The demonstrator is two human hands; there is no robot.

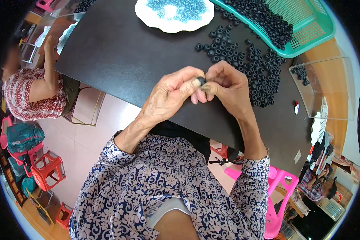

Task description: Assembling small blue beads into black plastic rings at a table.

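Note:
Over the dark table, my left hand pinches a small black ring-shaped piece between thumb and finger. My right hand meets it there, thumb and fingertips pressed together against the side of the same piece. Whether the right fingers also hold something tiny is too small to tell. Just beyond and to the right of my hands lies a spread of loose black ring pieces. At the far edge, a white scalloped plate carries many small, pale blue clear bits.
A green plastic basket heaped with black rings stands at the far right. Beside it is a clear box with some dark pieces. A small red-and-white item lies near the right edge. Another person sits at the left; red stools stand behind.

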